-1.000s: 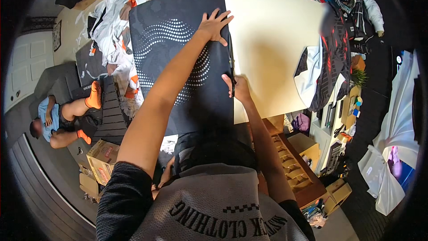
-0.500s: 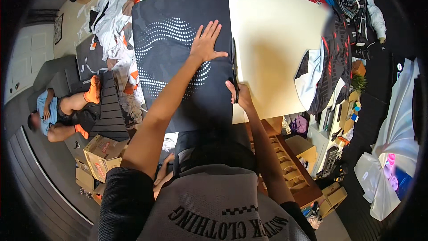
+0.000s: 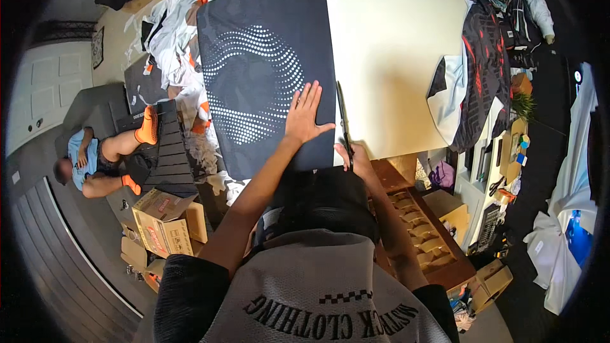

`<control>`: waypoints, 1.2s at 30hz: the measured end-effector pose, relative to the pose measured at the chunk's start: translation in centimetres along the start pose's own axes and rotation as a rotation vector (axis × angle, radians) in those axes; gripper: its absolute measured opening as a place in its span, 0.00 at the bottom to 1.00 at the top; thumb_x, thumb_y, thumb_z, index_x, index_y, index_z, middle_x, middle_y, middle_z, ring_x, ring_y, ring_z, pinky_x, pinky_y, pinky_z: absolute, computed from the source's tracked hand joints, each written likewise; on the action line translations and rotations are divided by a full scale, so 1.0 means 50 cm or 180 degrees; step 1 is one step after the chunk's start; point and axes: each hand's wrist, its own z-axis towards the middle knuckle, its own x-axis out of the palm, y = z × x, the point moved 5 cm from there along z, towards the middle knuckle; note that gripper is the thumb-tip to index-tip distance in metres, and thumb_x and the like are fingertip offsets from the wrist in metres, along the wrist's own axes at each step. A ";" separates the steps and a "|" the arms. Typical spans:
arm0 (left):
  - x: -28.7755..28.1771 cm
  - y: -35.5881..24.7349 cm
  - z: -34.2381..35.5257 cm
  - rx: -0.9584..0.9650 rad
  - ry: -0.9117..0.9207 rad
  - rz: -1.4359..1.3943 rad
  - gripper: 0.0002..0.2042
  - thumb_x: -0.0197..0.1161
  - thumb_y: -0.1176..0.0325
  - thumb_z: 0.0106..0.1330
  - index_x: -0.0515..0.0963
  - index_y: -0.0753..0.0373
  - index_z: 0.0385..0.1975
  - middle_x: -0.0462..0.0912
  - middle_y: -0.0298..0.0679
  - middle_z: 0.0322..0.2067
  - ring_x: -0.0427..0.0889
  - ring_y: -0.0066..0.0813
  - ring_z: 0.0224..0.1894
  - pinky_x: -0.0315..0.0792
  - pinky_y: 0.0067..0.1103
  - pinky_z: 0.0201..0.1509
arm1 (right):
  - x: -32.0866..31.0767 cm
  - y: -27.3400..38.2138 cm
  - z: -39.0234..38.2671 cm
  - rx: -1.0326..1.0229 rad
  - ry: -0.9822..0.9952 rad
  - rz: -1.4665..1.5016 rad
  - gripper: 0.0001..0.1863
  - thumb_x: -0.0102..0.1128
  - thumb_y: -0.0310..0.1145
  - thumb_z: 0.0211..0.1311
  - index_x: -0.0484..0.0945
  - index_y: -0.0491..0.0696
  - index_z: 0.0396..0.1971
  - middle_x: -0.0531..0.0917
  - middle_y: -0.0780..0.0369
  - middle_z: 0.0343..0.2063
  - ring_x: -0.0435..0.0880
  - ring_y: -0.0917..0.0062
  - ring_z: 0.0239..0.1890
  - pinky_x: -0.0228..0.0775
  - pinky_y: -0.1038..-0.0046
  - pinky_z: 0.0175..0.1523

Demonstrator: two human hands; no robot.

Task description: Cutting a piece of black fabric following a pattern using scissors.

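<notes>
A dark fabric panel (image 3: 267, 6) with wavy rows of white dots lies on the left half of a cream-coloured table surface (image 3: 394, 32). My left hand (image 3: 305, 117) rests flat on its lower right part, fingers outstretched and thumb toward the edge. My right hand (image 3: 356, 159) grips long black scissors (image 3: 343, 114) at the panel's lower right, the blades pointing away from me along the edge. Whether the blades are cutting is hard to tell.
Printed garments (image 3: 483, 76) lie on the right side; pale fabric scraps (image 3: 175, 44) heap up at the left. A person (image 3: 89, 159) in orange socks reclines on a grey sofa. Cardboard boxes (image 3: 162, 222) stand lower left; a wooden slotted rack (image 3: 410, 222) is lower right.
My left hand has slid down the panel toward me, still spread. My right hand and the scissors have also come lower, nearer the panel's near edge.
</notes>
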 end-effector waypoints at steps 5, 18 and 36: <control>-0.028 0.032 -0.073 0.0047 0.0040 -0.0829 0.41 0.62 0.48 0.58 0.55 0.59 0.70 0.51 0.43 0.71 0.48 0.45 0.73 0.47 0.38 0.73 | 0.008 0.001 -0.011 -0.0019 -0.0040 0.0040 0.24 0.63 0.48 0.62 0.72 0.44 0.16 0.69 0.66 0.08 0.67 0.80 0.08 0.59 0.78 0.17; -0.050 0.128 -0.262 -0.0656 -0.0338 -0.0276 0.08 0.56 0.63 0.64 0.75 0.59 0.36 0.74 0.36 0.39 0.72 0.39 0.43 0.64 0.32 0.51 | 0.001 -0.006 0.026 -0.0615 -0.0297 -0.0910 0.28 0.62 0.47 0.63 0.70 0.48 0.07 0.68 0.67 0.05 0.68 0.80 0.08 0.61 0.79 0.17; -0.088 -0.006 -0.221 -0.0418 0.0830 -0.2533 0.05 0.55 0.73 0.64 0.77 0.65 0.33 0.80 0.37 0.34 0.75 0.31 0.33 0.69 0.24 0.42 | -0.038 -0.068 -0.138 -0.0219 0.0384 -0.0612 0.21 0.56 0.46 0.67 0.70 0.45 0.21 0.72 0.65 0.17 0.67 0.80 0.18 0.61 0.77 0.27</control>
